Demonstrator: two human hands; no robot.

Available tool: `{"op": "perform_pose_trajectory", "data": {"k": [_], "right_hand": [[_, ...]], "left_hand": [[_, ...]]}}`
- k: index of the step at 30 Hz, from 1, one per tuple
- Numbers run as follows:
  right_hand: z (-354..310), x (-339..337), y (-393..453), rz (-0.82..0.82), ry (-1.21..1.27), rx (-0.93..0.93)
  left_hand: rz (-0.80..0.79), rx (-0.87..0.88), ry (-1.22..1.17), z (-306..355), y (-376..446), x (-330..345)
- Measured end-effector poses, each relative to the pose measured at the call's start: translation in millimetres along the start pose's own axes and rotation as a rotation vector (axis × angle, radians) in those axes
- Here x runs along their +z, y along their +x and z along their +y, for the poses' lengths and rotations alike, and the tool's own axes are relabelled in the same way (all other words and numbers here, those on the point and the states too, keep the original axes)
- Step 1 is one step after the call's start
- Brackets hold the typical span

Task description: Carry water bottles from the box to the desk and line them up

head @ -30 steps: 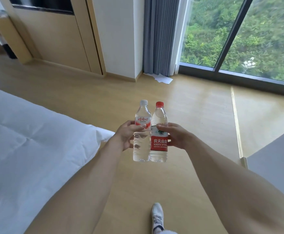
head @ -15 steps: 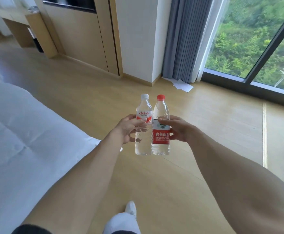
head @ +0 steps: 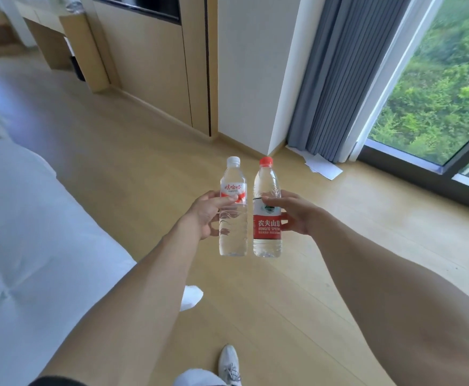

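Mid-carry, as I read it: both bottles are in the air over the wood floor (head: pixel 325 246), neither box nor a clear desktop in view. The left hand (head: pixel 204 211) grasps the white-capped bottle (head: pixel 233 218), thumb across its label. The right hand (head: pixel 291 211) grasps the red-capped bottle (head: pixel 266 215) at the top edge of its red label. Both bottles are upright, just beside each other, maybe touching. Next move likely: walk to the desk, probably the wooden unit (head: pixel 60 37) at far left, and set them base-down in a row. Thin, clear, ribbed plastic, full of water: should dent under a hard squeeze. White bed (head: pixel 33 232) at left.
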State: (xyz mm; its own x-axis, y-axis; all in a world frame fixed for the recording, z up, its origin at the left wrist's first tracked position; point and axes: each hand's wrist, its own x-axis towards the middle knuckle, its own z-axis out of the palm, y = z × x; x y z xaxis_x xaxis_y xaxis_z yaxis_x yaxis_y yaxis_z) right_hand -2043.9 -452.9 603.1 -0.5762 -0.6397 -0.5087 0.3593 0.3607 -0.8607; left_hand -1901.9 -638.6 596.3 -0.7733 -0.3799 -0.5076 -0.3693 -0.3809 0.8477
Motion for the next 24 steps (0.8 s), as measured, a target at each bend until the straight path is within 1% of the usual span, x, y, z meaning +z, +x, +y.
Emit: {"op": "perform_pose_trajectory", "data": {"k": [6, 15, 24], "right_hand": [[-60.6, 3.4, 94.3, -0.035, -0.025, 0.008], [-134.6, 17.7, 247.8, -0.09, -0.095, 0.05], [-231.3, 43.6, 426.8, -0.242, -0.166, 0.096]], "left_hand": [[0.057, -0.013, -0.025, 55.9, 79.5, -30.9], [0.181, -0.024, -0.088, 118.1, 192.6, -85.8], [0.366, -0.04, -0.156, 204.7, 318.1, -142.5]]}}
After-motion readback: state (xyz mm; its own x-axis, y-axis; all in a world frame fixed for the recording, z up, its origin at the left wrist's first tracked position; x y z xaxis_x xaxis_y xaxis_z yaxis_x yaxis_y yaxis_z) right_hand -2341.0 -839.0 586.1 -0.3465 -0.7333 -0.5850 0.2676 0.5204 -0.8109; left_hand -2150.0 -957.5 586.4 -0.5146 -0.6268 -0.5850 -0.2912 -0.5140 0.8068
